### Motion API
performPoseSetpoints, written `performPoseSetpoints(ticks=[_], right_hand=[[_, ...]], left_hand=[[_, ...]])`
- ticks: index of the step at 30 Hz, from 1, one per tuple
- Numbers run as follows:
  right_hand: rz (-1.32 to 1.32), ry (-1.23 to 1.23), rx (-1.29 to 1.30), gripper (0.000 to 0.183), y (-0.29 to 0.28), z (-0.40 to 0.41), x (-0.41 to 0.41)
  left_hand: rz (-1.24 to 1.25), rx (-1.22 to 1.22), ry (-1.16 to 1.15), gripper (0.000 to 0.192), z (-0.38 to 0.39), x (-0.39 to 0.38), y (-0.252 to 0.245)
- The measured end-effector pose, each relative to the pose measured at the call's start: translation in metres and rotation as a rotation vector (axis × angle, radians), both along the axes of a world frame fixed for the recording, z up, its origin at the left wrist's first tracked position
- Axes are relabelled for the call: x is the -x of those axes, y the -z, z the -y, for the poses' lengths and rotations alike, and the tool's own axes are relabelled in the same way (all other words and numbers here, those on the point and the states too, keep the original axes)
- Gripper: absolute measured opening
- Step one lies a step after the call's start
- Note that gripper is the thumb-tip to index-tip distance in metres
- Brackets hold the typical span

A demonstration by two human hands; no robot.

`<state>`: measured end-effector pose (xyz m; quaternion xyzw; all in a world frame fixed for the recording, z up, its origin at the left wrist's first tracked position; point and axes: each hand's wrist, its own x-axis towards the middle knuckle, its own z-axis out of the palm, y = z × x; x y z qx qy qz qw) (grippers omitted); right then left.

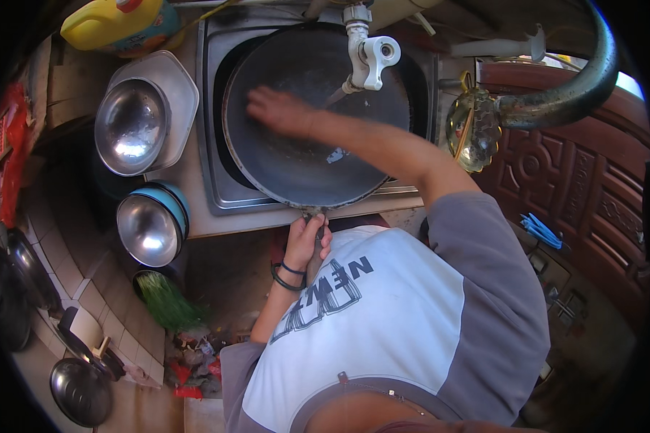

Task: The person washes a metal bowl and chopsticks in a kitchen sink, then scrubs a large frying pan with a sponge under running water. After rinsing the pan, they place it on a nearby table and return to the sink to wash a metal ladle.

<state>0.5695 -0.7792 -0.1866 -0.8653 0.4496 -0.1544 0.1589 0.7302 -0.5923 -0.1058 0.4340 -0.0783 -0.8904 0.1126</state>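
Note:
A large dark wok [325,178] sits in the stainless steel sink [216,187], its long handle [320,233] pointing towards my body. My left hand [306,238] is closed around that handle, with dark bands on the wrist. Reaching across from the right, my right hand [281,111] is over the left part of the wok's inner surface. Motion blur hides its fingers, so whether it holds anything is unclear. Above the wok hangs a white plastic tap [365,59]; a thin stream of water [336,97] seems to leave its spout, near my right forearm.
Left of the sink stand a metal bowl [132,124] on a hexagonal tray [181,108] and stacked bowls [149,230]. A yellow jug [114,27] is behind them. Green stalks [165,297] hang below. At right are a scalloped dish [475,130] and a curved metal pipe [563,105].

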Motion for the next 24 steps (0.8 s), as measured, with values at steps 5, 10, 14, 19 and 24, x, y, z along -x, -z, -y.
performPoseSetpoints(ticks=[5,10,14,19,24], right_hand=[[-0.267,0.343,0.259,0.011,0.037,0.028,0.078],[-0.196,0.824,-0.193,0.018,0.015,-0.021,0.115],[-0.084,0.823,0.307,0.015,0.067,0.010,0.097],[0.090,0.440,0.123,0.016,0.041,-0.008,-0.006],[0.061,0.027,0.191,0.013,0.007,-0.006,-0.016]], left_hand=[[0.010,-0.008,-0.026,0.023,0.000,-0.002,0.000],[0.024,-0.013,-0.048,0.024,-0.004,-0.001,0.005],[0.032,0.060,-0.027,0.023,-0.007,0.009,0.005],[0.119,0.195,0.000,0.024,-0.011,0.019,-0.002],[0.163,0.155,-0.011,0.022,-0.011,0.019,-0.005]])
